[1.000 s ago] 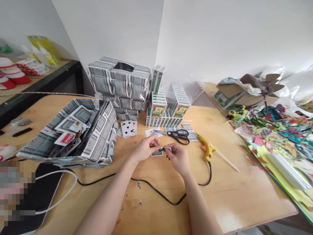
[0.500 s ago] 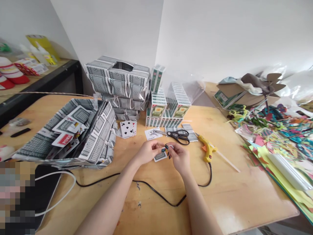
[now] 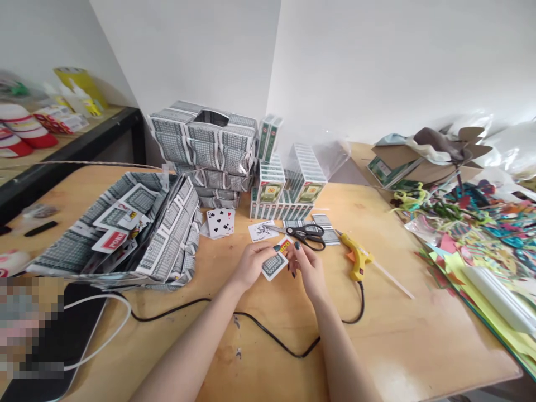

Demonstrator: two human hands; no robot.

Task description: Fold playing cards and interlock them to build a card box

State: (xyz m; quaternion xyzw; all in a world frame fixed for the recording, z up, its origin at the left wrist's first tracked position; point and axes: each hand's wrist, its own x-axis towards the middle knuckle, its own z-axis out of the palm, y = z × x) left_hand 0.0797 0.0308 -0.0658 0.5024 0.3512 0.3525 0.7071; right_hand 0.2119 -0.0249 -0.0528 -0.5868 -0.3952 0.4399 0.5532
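A playing card [image 3: 274, 266] is between my hands, patterned back up, with a yellow and red folded-looking strip along its far edge. My left hand [image 3: 250, 263] is closed on its left side, thumb on top. My right hand [image 3: 309, 269] pinches the card's far right corner, some fingers hidden beneath. Just beyond lie black-handled scissors [image 3: 307, 234], resting partly on a joker card [image 3: 260, 231] and a strip of patterned cards [image 3: 326, 228]. To the right of my right hand is a yellow glue gun [image 3: 355, 259] with a clear glue stick.
An open basket of folded cards [image 3: 176, 234] holds loose cards at left. Behind it stand a stacked card structure [image 3: 221, 142] and boxed card decks [image 3: 268, 190]. A black cable [image 3: 276, 341] crosses the table under my forearms. Coloured paper scraps [image 3: 494, 229] crowd the right edge.
My fingers have spread a little apart along the card, and more of its back and the yellow and red strip now show. Both hands remain in nearly the same place.
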